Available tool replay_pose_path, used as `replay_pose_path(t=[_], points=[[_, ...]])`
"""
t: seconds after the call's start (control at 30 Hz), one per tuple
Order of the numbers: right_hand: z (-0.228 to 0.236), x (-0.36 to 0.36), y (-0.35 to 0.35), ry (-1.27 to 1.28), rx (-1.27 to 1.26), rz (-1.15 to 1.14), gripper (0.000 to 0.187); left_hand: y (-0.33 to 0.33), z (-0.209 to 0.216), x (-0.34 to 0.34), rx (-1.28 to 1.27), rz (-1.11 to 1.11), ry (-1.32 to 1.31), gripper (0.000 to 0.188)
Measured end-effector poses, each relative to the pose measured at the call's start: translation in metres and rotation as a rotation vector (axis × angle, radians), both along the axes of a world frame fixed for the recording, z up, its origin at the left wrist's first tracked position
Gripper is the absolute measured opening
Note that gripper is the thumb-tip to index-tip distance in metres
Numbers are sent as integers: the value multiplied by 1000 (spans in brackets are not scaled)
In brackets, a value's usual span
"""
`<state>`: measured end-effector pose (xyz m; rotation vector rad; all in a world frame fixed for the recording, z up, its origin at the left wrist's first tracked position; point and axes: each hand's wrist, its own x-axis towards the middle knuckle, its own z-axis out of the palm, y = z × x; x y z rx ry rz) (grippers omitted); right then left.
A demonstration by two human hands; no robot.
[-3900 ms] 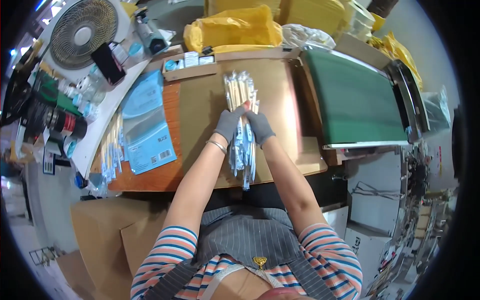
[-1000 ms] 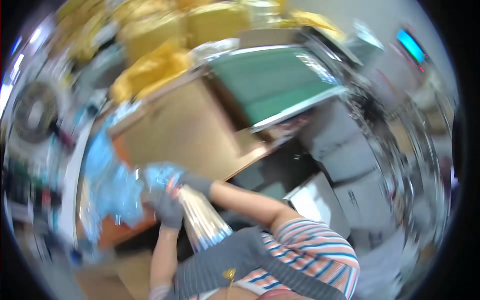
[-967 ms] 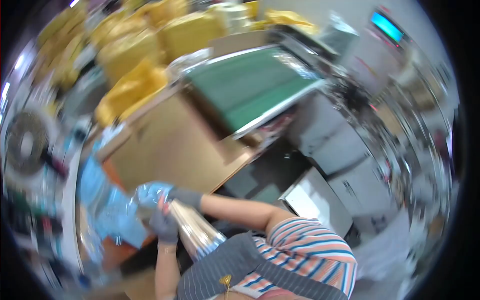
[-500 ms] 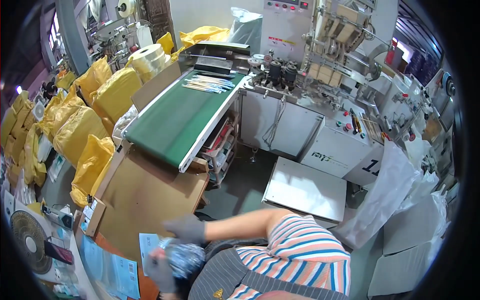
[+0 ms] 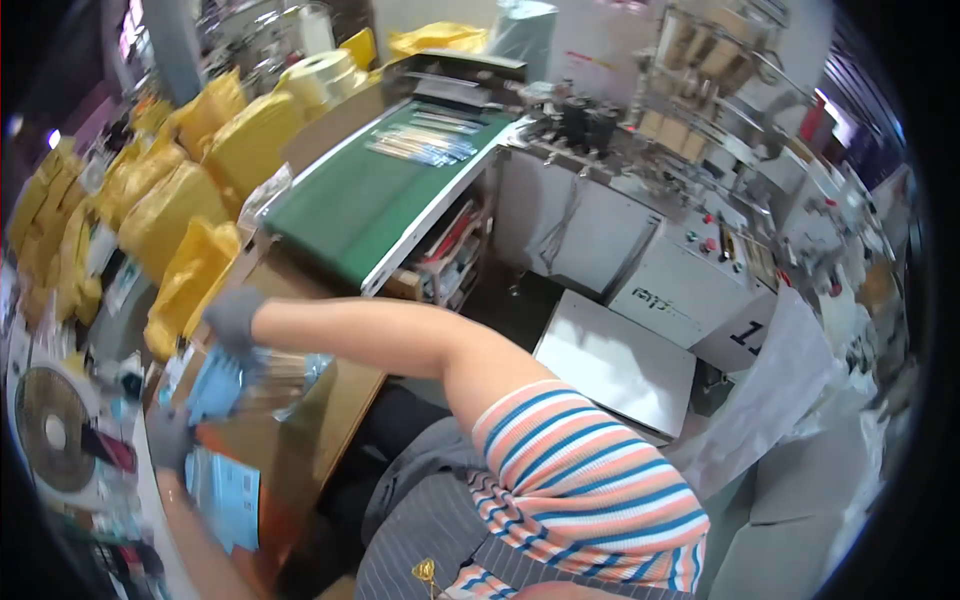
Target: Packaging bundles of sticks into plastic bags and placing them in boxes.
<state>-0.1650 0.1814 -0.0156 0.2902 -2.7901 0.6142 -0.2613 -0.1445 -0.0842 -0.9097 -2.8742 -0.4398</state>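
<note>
Over the left part of the brown table, both my grey-gloved hands are at a light-blue and clear bag (image 5: 215, 388). Next to its blue end is a bundle of thin wooden sticks in clear wrap (image 5: 285, 382); blur hides whether the sticks lie inside the bag. My right hand (image 5: 235, 318) is closed at the bag's upper edge, its arm stretched across the table. Below it, my left hand (image 5: 172, 440) is closed at the bag's lower left corner. The fingers are smeared. Flat light-blue bags (image 5: 232, 495) lie just below my left hand.
Wrapped sticks (image 5: 425, 143) lie on the green conveyor belt (image 5: 330, 225) beyond the brown table (image 5: 335, 410). A fan (image 5: 55, 425) stands at the left, with yellow sacks (image 5: 175, 225) behind. A white machine cabinet (image 5: 660, 290) and a low white platform (image 5: 610, 345) are at the right.
Both hands have moved from close to my body to the table's far left, with the stick bundle. The view has shifted. Another row of sticks shows at the belt's far end.
</note>
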Motion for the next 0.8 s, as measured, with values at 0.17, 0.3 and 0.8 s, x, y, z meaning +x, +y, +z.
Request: replay_pose_path(t=[0.17, 0.3, 0.8], points=[[20, -29, 17, 139, -275, -62, 20, 48, 54, 8, 94, -177, 535, 21], [-8, 8, 20, 271, -425, 80, 13, 84, 70, 83, 355, 197, 542, 25], [-277, 103, 41, 104, 34, 146, 49, 135, -105, 127, 273, 69, 199, 41]])
